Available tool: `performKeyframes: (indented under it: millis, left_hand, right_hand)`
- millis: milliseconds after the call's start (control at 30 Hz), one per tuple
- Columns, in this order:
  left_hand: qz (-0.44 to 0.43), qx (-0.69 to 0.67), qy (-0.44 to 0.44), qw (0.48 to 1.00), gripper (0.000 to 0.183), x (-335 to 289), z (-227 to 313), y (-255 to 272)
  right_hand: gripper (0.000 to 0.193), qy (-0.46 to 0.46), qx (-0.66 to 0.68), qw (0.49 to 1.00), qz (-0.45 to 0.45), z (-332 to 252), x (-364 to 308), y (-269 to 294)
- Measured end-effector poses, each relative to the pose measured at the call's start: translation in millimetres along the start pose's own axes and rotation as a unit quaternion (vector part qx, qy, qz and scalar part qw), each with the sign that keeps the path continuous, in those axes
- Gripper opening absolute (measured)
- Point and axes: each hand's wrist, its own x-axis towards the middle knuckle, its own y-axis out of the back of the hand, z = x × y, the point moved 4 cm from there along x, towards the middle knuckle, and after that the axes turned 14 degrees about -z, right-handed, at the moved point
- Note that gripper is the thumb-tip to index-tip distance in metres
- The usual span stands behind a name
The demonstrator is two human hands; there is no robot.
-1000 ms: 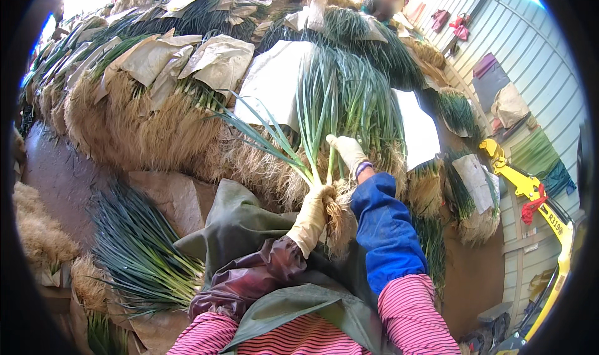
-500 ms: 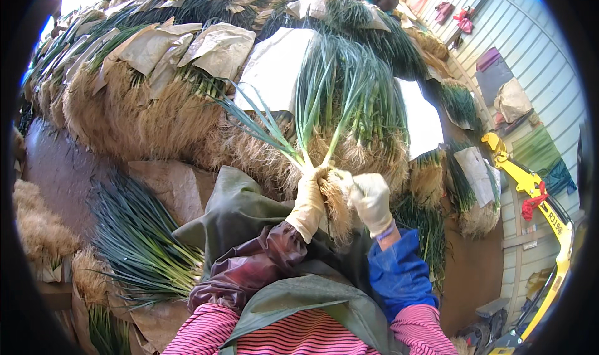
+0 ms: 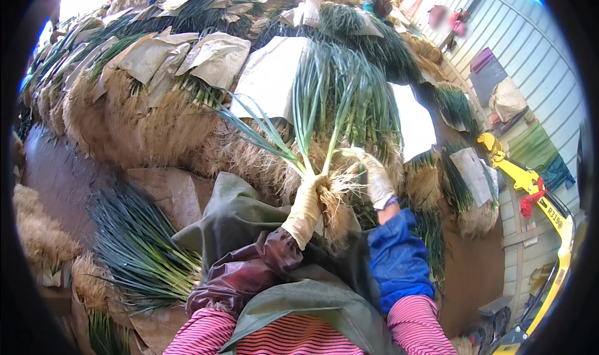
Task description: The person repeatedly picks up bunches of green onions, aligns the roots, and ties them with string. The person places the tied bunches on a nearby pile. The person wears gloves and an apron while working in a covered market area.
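Observation:
My left hand (image 3: 304,206), in a cream glove, is closed round the lower stalks of a few green onions (image 3: 306,149). Their long leaves fan upward and left, and pale stringy roots (image 3: 337,208) spill out on the right of the fist. My right hand (image 3: 377,179), gloved too, is raised just right of those roots. Its fingers stretch up and left, the tips close to a stalk; whether they touch it I cannot tell. Beyond both hands lies a large heap of green onions (image 3: 349,93), roots toward me. A dark green apron (image 3: 231,211) covers my lap.
Another green onion pile (image 3: 143,243) lies at my left. Long rows of rooted bundles (image 3: 137,118) stretch across the back under paper sheets (image 3: 218,52). On the right stands a yellow machine arm (image 3: 549,211) before a ribbed wall. A person (image 3: 377,4) is at the far back.
My right hand has gone from a closed fist beside the roots to a raised position with fingers stretched up and left. The roots now spread out rightward. My left hand keeps its hold.

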Motion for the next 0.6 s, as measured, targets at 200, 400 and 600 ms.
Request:
performKeyframes:
  millis: [200, 400, 600]
  left_hand:
    - [-0.058, -0.027, 0.066, 0.996, 0.021, 2, -8, 14]
    - [-0.039, -0.043, 0.085, 0.995, 0.020, -12, -8, -6]
    - [-0.001, 0.004, 0.090, 0.996, 0.012, -11, -16, 4]
  right_hand:
    - [0.041, -0.090, 0.229, 0.967, -0.074, 41, 35, -42]
    - [0.014, -0.058, 0.018, 0.997, -0.048, 39, 39, -27]
    - [0.017, -0.091, -0.044, 0.995, 0.008, 47, 39, -29]
